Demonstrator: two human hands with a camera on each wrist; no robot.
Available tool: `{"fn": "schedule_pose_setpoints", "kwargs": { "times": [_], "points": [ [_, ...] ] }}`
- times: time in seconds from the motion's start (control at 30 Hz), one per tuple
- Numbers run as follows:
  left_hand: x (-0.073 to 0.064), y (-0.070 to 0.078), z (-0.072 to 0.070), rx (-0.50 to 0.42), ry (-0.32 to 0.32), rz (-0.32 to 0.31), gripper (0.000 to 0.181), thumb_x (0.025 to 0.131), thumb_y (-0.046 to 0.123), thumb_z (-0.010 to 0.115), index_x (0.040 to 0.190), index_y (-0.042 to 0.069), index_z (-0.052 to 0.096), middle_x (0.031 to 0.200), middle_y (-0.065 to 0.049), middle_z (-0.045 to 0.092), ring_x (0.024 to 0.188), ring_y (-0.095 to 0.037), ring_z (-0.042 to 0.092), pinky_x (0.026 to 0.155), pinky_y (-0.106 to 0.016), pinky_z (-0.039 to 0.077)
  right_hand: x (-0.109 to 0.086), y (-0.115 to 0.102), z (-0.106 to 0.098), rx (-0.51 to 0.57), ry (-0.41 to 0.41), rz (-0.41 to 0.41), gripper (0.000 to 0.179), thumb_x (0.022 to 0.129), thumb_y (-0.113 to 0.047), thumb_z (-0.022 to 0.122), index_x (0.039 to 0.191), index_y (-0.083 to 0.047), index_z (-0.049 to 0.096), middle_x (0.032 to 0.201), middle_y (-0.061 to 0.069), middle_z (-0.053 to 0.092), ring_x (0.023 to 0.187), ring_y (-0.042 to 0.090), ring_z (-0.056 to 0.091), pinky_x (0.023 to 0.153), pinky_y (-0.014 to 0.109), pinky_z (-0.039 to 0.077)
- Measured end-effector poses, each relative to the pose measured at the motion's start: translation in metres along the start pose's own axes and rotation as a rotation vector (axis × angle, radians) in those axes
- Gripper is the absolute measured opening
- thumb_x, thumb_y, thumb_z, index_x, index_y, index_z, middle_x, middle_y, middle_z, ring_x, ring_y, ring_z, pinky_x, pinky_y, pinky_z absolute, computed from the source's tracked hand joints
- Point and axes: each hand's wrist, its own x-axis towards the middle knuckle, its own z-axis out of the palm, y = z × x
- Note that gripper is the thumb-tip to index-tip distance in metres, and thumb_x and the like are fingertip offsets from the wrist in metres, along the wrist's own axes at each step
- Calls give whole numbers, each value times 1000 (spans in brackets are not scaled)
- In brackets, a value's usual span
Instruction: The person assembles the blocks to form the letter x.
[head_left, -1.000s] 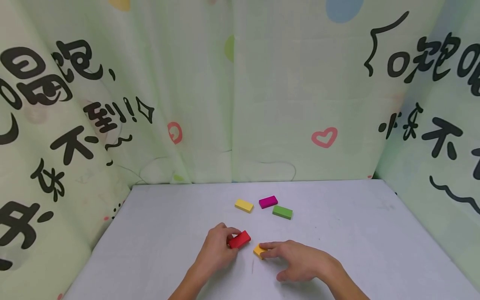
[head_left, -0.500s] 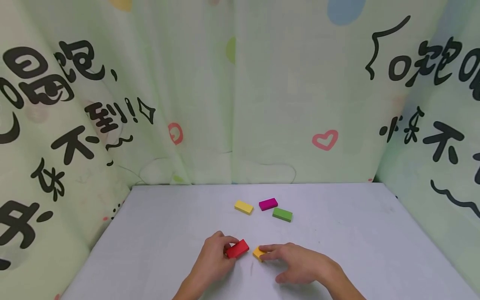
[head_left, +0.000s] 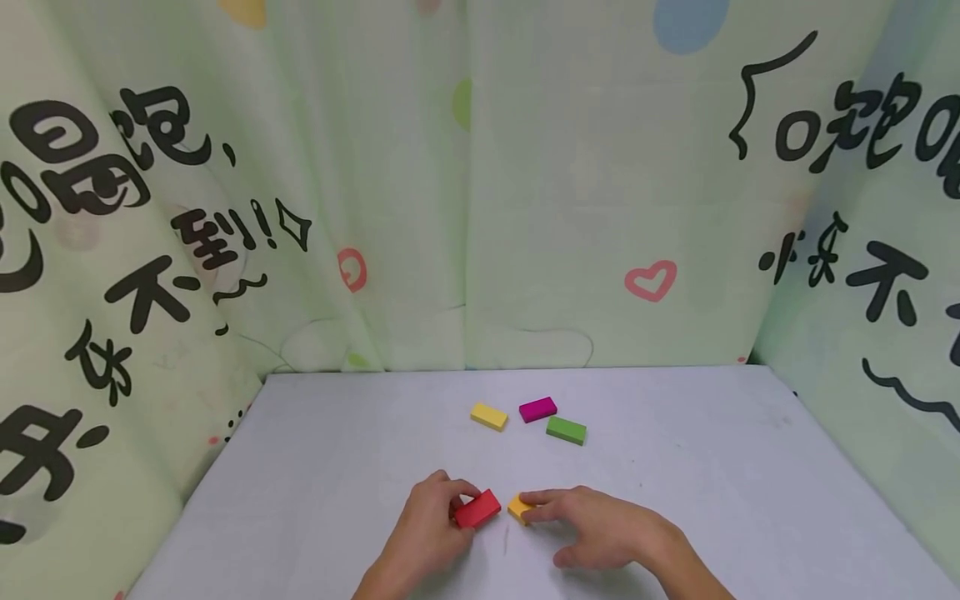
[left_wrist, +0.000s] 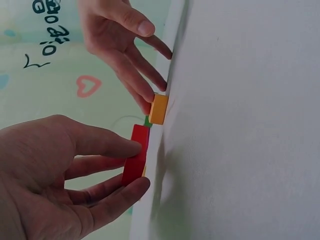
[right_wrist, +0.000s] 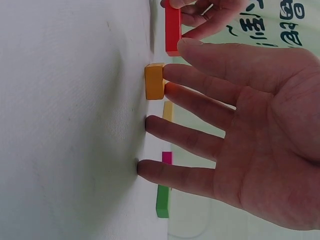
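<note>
My left hand (head_left: 429,525) pinches a red block (head_left: 477,509) between thumb and fingers. Whether that block touches the tabletop is hard to tell; it sits just left of an orange block (head_left: 516,509), with a small gap between the two. With fairly straight fingers, my right hand (head_left: 603,527) touches the orange block from the right. In the right wrist view, the index and middle fingertips meet the orange block (right_wrist: 154,82), while the other two fingertips reach toward the table surface. The right thumb stays apart from the orange block.
Farther back on the white table (head_left: 337,450) lie a yellow block (head_left: 489,417), a magenta block (head_left: 537,409) and a green block (head_left: 566,430). Pale green curtains (head_left: 540,208) with black lettering enclose the table's back and sides.
The left hand has brought the red block nearer to me, level with the orange block. The right hand and the orange block have stayed in place; the view has shifted slightly.
</note>
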Motion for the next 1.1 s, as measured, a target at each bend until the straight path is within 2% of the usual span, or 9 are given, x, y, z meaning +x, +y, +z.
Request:
{"fn": "schedule_pose_setpoints", "kwargs": {
  "times": [0.23, 0.43, 0.6, 0.77, 1.1],
  "points": [
    [0, 4, 2, -14, -32, -53, 36, 74, 7, 85, 109, 14, 78, 88, 1, 57, 86, -16, 54, 72, -33, 58, -2, 1, 0, 7, -5, 6, 55, 86, -19, 82, 138, -29, 68, 156, -16, 51, 142, 22, 52, 112, 53, 48],
    [-1, 2, 4, -17, -55, -69, 37, 74, 6, 85, 109, 14, 78, 88, 0, 57, 86, -17, 54, 72, -34, 59, 2, 0, 0, 53, -38, 34, 52, 87, -18, 81, 137, -30, 69, 156, -14, 52, 142, 23, 52, 112, 57, 47],
    [-2, -1, 9, -38, -85, -86, 37, 73, 5, 85, 108, 13, 78, 89, -1, 57, 88, -19, 54, 72, -37, 59, 2, 1, 3, 46, -34, 22, 52, 86, -16, 81, 136, -29, 70, 155, -14, 53, 142, 22, 52, 112, 56, 48],
    [-1, -1, 9, -23, -83, -65, 34, 74, 4, 81, 107, 13, 78, 88, 0, 57, 86, -18, 54, 70, -33, 55, 1, 1, 3, 18, -21, 3, 53, 87, -17, 81, 137, -28, 69, 155, -13, 53, 142, 22, 52, 112, 54, 48],
    [1, 4, 8, -5, -74, -59, 35, 73, 4, 83, 106, 12, 78, 88, 0, 57, 88, -18, 54, 71, -37, 58, 0, -1, -1, 32, -21, 20, 53, 88, -19, 80, 138, -29, 68, 156, -13, 52, 143, 24, 50, 113, 56, 47]
  ]
}}
